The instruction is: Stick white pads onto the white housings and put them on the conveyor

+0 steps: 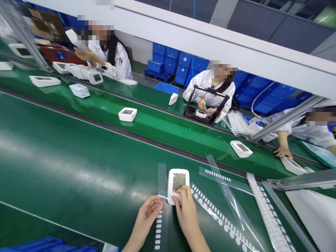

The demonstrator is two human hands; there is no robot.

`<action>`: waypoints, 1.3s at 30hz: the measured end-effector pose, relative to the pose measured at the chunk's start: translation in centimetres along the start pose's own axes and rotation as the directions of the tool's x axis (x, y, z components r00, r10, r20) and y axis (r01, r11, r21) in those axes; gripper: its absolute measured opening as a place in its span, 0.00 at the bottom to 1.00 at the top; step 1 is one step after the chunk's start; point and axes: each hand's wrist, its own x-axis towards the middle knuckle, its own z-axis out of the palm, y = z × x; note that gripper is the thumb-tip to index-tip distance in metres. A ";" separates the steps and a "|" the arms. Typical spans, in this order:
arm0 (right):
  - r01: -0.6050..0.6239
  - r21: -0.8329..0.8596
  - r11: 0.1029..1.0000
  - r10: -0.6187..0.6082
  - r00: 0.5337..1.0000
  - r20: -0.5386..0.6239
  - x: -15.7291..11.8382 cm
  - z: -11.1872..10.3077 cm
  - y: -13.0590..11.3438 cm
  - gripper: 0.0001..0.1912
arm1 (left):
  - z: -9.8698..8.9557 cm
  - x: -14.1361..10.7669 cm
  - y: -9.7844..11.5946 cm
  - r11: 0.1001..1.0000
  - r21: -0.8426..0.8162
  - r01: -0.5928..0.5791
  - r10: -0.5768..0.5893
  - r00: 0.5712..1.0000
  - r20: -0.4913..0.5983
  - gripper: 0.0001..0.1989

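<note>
Head view: device (179, 180) lies screen up on the green table (78, 168), near the far edge. Right hand (186, 206) on its lower end — thumb and fingers narrow, tips touching the face; can't tell if anything is pinched between them. Left hand (151, 211) just beside the device's left side, fingers curled, thumb and fingertips pinching a clear strip (158, 227) with white ovals. Strip runs from beside the device toward the near edge.

Right part of table: dotted strip (222, 218) with ovals and circles, slanting from the device toward the near edge; short strip (217, 175) by the far edge, a clear band (232, 197) crossing it; strip stack (267, 210) farther right, reaching the far edge.

Past the far edge — green belt (157, 127) carrying white units, one (127, 114) left of the device, another (240, 148) to its right.

Beyond, three co-workers in white coats: left one (115, 57) holds up a white unit, middle one (210, 87) has hands at a black frame (190, 111), right one's hand (283, 152) touches a unit.
</note>
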 end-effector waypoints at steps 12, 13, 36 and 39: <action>0.132 0.264 0.956 -0.132 0.991 -0.017 -2.2 2.0 -2.3 0.07 | -0.2 -0.4 0.4 0.986 -0.142 0.089 -0.081 0.995 0.062 0.17; 0.135 0.268 0.954 -0.132 0.991 -0.027 -2.2 2.1 -2.2 0.08 | -0.1 -0.5 0.5 0.981 -0.160 0.107 -0.098 0.993 0.061 0.17; 0.221 0.342 0.913 -0.154 0.965 -0.213 -2.2 2.8 -2.8 0.09 | -0.1 -0.4 -0.1 0.957 -0.257 0.135 -0.153 0.987 -0.049 0.14; 0.191 0.350 0.917 -0.127 0.972 -0.199 -2.1 2.8 -2.9 0.09 | -0.1 -0.3 -0.2 0.960 -0.250 0.128 -0.149 0.987 -0.065 0.15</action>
